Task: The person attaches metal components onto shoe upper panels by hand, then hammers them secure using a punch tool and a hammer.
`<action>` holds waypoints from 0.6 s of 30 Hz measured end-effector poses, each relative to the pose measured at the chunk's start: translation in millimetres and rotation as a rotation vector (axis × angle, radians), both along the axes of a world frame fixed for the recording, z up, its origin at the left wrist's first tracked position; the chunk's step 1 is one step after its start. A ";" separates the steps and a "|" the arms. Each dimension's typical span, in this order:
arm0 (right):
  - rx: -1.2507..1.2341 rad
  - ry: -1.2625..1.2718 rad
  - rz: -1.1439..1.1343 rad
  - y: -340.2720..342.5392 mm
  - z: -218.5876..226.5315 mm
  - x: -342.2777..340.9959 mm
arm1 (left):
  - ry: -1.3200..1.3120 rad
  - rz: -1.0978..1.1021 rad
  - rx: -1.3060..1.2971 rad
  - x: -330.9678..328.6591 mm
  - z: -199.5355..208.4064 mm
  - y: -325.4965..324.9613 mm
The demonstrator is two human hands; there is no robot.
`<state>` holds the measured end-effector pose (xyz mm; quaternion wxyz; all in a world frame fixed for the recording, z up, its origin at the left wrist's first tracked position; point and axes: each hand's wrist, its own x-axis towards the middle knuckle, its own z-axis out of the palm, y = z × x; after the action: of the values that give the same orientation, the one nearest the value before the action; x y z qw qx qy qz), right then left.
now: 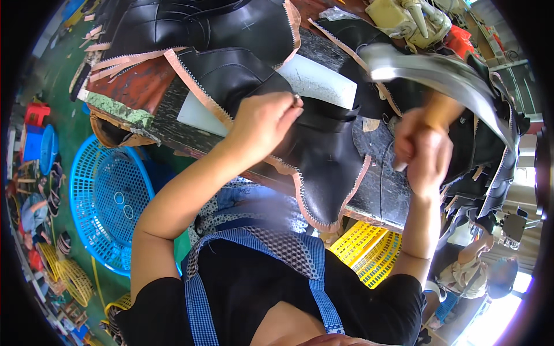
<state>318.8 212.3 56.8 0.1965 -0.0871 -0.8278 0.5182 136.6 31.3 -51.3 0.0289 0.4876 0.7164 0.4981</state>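
Observation:
My left hand [261, 122] is closed in a pinch over a black leather shoe upper [329, 147]. A small dark tip shows at its fingers, too little to name. The upper has a pink zigzag-cut edge and hangs over the bench's near edge. Part of it lies on a white board [320, 79]. To the right, my right hand [424, 151] grips the wooden handle of a hammer [443, 108]. The hammer's silver head is raised above the bench and smeared by motion, apart from the leather.
More black leather uppers [242, 29] lie piled along the dark, worn bench [130, 89], at the back and right. A blue plastic basket [78, 190] stands on the floor at left, a yellow crate [369, 251] below the bench. Another person [467, 271] sits at far right.

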 end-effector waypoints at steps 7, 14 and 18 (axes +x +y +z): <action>0.329 -0.479 0.007 -2.0 -7.5 -19.6 | -0.611 -0.014 0.088 -11.1 4.3 4.8; 0.497 -0.376 0.137 17.7 -49.8 -48.7 | 0.085 0.221 0.298 -78.3 44.4 -17.6; 0.746 -0.018 0.101 35.4 -8.5 -37.2 | 0.642 0.320 0.115 -150.0 49.8 -24.9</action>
<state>281.6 247.7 48.3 0.1818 0.0268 -0.9645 0.1894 -13.4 6.4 -1.5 -0.3033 0.5016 0.7271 0.3573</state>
